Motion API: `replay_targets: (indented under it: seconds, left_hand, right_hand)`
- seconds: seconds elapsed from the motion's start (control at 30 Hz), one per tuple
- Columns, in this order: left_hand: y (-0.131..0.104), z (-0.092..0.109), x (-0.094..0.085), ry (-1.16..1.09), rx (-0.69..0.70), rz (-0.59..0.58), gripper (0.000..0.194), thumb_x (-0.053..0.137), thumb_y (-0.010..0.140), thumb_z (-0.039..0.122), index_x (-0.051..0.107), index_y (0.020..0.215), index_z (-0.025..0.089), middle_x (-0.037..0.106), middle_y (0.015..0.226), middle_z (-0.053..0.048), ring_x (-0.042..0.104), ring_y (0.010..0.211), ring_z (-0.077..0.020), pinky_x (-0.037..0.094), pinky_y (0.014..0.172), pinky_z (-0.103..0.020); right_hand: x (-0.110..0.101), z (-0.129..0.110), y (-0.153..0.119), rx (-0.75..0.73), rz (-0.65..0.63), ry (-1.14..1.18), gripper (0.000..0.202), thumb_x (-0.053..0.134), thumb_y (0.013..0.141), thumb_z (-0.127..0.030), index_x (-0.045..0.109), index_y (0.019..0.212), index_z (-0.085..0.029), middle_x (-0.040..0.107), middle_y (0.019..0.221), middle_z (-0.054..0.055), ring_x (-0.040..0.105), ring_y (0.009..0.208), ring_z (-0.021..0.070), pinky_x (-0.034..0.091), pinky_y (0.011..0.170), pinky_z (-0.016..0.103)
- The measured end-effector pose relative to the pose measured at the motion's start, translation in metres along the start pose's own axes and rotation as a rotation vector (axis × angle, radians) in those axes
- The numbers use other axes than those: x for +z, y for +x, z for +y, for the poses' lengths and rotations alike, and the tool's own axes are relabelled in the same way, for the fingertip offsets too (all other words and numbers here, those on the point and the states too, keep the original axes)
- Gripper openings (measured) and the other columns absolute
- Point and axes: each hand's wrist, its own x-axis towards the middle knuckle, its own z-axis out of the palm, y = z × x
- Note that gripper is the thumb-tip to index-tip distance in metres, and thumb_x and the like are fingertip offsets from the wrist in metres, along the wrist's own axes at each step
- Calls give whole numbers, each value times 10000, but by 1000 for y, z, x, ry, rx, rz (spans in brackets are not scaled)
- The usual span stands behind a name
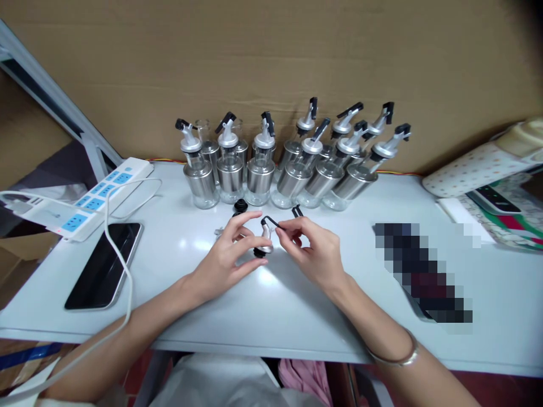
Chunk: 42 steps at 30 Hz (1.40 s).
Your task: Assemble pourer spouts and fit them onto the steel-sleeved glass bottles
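My left hand [220, 257] grips a silver pour spout [266, 230] with a black ribbed stopper at its base, between thumb and fingers just above the table. At the spout's tip is a thin black lever [274, 221], pinched by the thumb and fingertips of my right hand [316, 251]. Whether the lever is fastened to the spout, I cannot tell. Beyond my left fingers lies a black ribbed stopper [240, 206]. A small silver part [219, 232] is partly hidden behind that hand. Black lever pieces [297, 211] lie just past my right hand.
Several glass bottles [261, 175] with steel sleeves stand at the back, many topped by spouts. On the left are a power strip [106, 195], a white cable [123, 257] and a phone [104, 265]. A pixelated dark object [419, 271] and a spotted flask [475, 161] lie right.
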Motion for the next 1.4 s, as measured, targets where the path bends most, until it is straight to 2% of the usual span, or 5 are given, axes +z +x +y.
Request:
replay_targets:
  seconds: [0.5, 1.0, 1.13, 1.3, 1.4]
  left_hand:
    - [-2, -2, 1, 136, 64, -59, 194, 524, 940, 230, 471, 1123, 194, 415, 1431, -225, 588, 1147, -242, 541, 910, -443]
    - [-2, 0, 0, 64, 60, -32, 218, 523, 945, 268, 483, 1140, 177, 460, 1389, -208, 666, 942, -166, 559, 891, -371]
    - [-2, 0, -2, 58, 69, -16, 226, 548, 933, 249, 504, 1138, 165, 490, 1344, -201, 671, 951, -176, 558, 892, -364]
    - [-3, -1, -3, 80, 59, 2, 211, 552, 923, 179, 529, 1133, 168, 499, 1278, -179, 675, 881, -168, 575, 822, -359]
    - [-3, -1, -2, 72, 65, 7, 200, 558, 922, 181, 536, 1119, 161, 483, 1275, -182, 673, 841, -153, 577, 803, -354]
  right_hand:
    - [-1, -3, 1, -110, -39, 0, 78, 556, 884, -160, 604, 841, -204, 617, 631, -11, 556, 525, 102, 462, 507, 217]
    - [0, -2, 2, -203, -17, -21, 43, 545, 914, -154, 564, 884, -179, 639, 678, 3, 577, 547, 92, 469, 529, 191]
    - [-2, 0, 3, -206, -53, -8, 119, 509, 954, -290, 544, 900, -189, 641, 687, 11, 594, 571, 108, 482, 551, 210]
    - [-3, 3, 5, -245, -189, -95, 445, 499, 877, -602, 556, 962, -169, 677, 784, 76, 641, 679, 180, 505, 617, 284]
    - [-3, 4, 5, -255, -247, -165, 441, 476, 900, -579, 579, 928, -151, 673, 756, 87, 627, 667, 191, 487, 610, 295]
